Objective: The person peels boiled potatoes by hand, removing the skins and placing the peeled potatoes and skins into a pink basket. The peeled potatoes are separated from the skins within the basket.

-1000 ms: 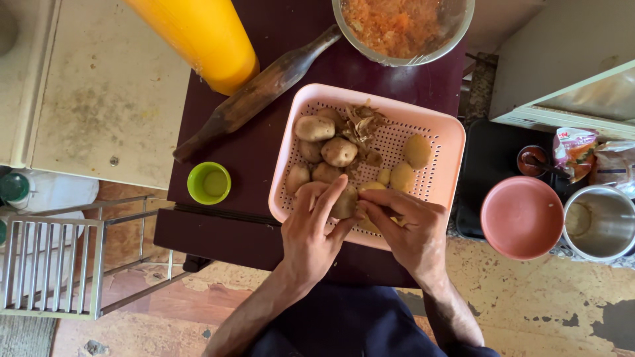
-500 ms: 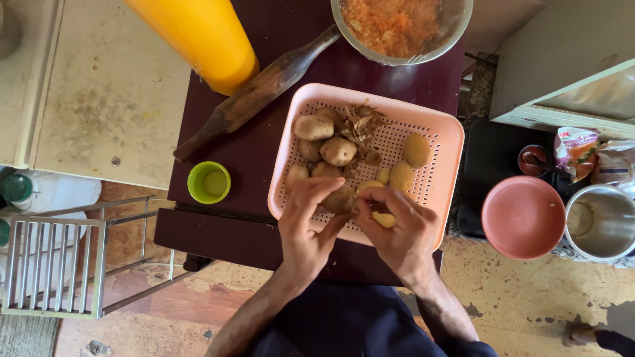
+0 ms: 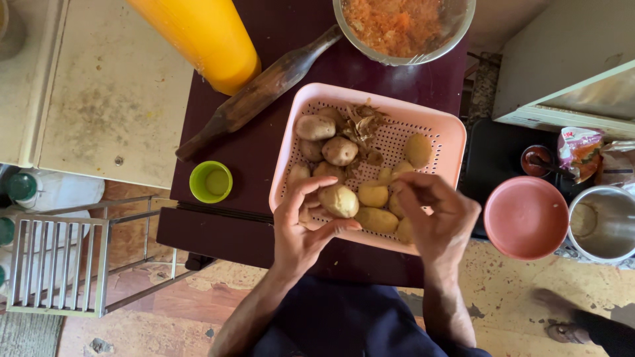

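Note:
A pink perforated basket [image 3: 444,135] sits on a dark maroon table [image 3: 245,155]. It holds brown unpeeled potatoes [image 3: 315,127], yellow peeled potatoes [image 3: 418,150] and a heap of peels [image 3: 360,122]. My left hand [image 3: 301,228] cups a partly peeled potato [image 3: 339,200] over the basket's near side. My right hand [image 3: 438,218] hovers just right of it above the peeled potatoes, fingers curled with the tips pinched together. Whether anything is between them is hidden.
A wooden rolling pin [image 3: 261,92], a tall orange container [image 3: 198,36], a green cup [image 3: 210,182] and a steel bowl of grated orange food [image 3: 397,26] share the table. On the right stand a pink bowl [image 3: 526,217] and steel pot [image 3: 602,225]. A metal rack [image 3: 53,264] is at left.
My left hand has turned palm up with a potato in it. My right hand has drawn away to the right and no longer shows the yellow peeled potato it held.

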